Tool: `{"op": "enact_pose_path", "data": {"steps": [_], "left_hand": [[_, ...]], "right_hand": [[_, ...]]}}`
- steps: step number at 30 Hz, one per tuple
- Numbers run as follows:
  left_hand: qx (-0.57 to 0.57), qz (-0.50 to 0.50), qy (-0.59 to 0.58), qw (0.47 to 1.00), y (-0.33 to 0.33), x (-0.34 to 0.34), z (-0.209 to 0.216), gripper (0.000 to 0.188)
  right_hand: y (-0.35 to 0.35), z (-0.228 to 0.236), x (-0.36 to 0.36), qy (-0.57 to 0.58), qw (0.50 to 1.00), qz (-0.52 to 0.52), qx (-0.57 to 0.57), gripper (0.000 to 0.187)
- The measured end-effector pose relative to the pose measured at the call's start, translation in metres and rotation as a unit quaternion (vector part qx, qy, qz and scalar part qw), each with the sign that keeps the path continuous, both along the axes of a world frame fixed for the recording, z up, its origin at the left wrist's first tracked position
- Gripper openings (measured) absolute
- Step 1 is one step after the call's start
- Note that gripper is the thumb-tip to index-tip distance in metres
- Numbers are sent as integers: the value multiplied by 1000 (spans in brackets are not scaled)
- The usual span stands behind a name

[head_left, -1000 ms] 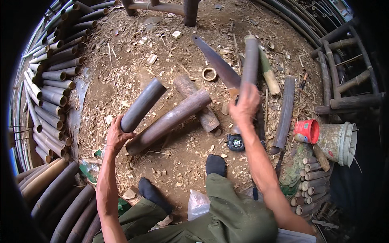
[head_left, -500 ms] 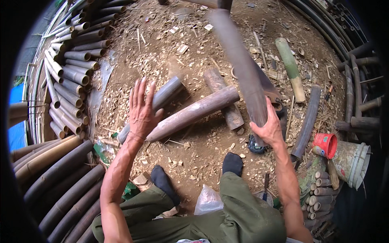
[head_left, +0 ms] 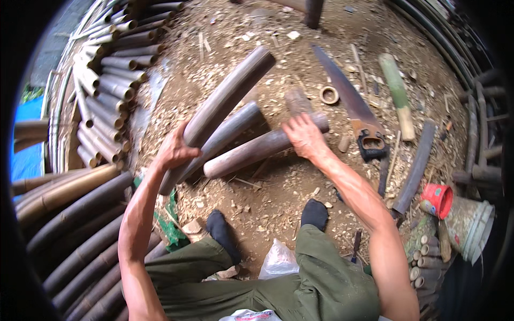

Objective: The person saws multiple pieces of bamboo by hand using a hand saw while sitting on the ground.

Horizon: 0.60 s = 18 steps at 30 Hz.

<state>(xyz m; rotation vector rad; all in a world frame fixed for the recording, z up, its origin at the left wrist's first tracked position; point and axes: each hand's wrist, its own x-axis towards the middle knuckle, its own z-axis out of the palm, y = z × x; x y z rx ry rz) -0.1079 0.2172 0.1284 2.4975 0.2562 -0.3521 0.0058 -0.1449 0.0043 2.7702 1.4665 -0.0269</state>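
Observation:
My left hand [head_left: 179, 150] grips a brownish bamboo length [head_left: 233, 91] near its lower end; it slants up and away to the right. Just beneath lies a darker grey bamboo length [head_left: 230, 131], partly covered by it. My right hand [head_left: 306, 138] is closed over the far part of another brownish bamboo length [head_left: 251, 152], which rests across a short log [head_left: 297, 101]. Right of that hand, a handsaw [head_left: 348, 96] with a black-and-wood handle lies on the ground, beside a small bamboo ring [head_left: 329, 95].
Stacked bamboo poles [head_left: 110, 99] line the left, with thicker dark ones [head_left: 80, 214] nearer. To the right lie a green bamboo piece [head_left: 397, 96], a curved dark one [head_left: 417, 168], a red pail [head_left: 438, 200] and a whitish bucket [head_left: 468, 224]. Wood chips litter the dirt.
The bamboo length that my right hand held at the right is now in my left hand at the left. My right hand has moved left onto the bamboo resting on the log.

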Motion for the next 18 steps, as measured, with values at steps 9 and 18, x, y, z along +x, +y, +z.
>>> {"op": "enact_pose_path", "data": {"steps": [9, 18], "left_hand": [[-1, -52, 17, 998, -75, -11, -20, 87], [6, -140, 0, 990, -104, -9, -99, 89]], "right_hand": [[-197, 99, -78, 82, 983, -74, 146, 72], [-305, 31, -102, 27, 800, -538, 267, 79]]}}
